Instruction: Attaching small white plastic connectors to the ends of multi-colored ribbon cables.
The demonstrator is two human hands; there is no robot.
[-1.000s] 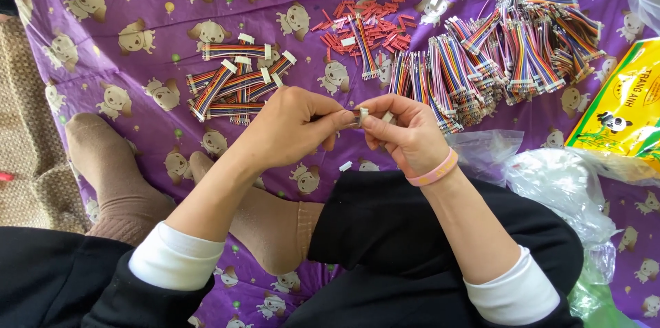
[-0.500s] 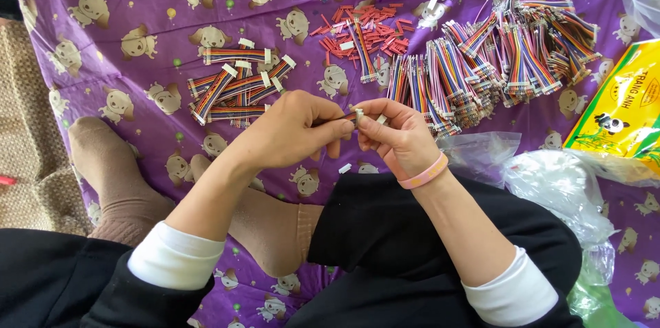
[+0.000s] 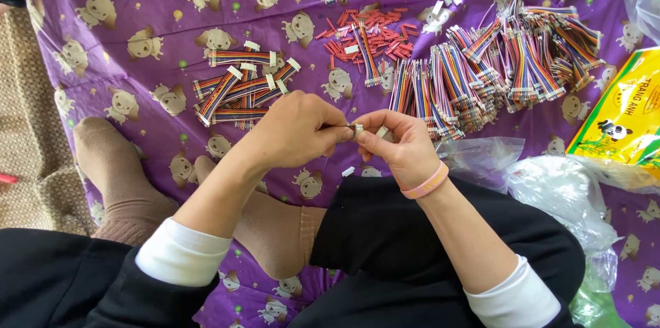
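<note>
Purple cloth [image 3: 206, 12] printed with cartoon dogs served as the ground for everything, spread over the floor where the person sat cross-legged in tan socks and black trousers. Above the middle of that cloth, the left hand [image 3: 295, 132] and right hand [image 3: 402, 146] met fingertip to fingertip. The left hand was closed in a pinch on a thin wire [image 3: 337, 126], its other fingers curled under. The right hand was likewise closed, thumb and forefinger gripping a small white connector [image 3: 358, 128] into which the wire's end ran; a pink band [image 3: 425, 182] circled that wrist. Both pieces were held in the air just above the cloth, near the person's knee.

On the cloth beyond the left hand lay a small pile of rainbow ribbon cables [image 3: 240, 87] with white ends. Farther up the cloth, past the hands, sat a scatter of red pieces [image 3: 364, 36], and to the right of those a much larger heap of rainbow cables [image 3: 502, 67]. A loose white connector [image 3: 348, 171] rested on the cloth just below the hands. Clear plastic bags [image 3: 557, 190] lay at the cloth's right side, with a yellow packet [image 3: 622, 122] beyond them at its edge.
</note>
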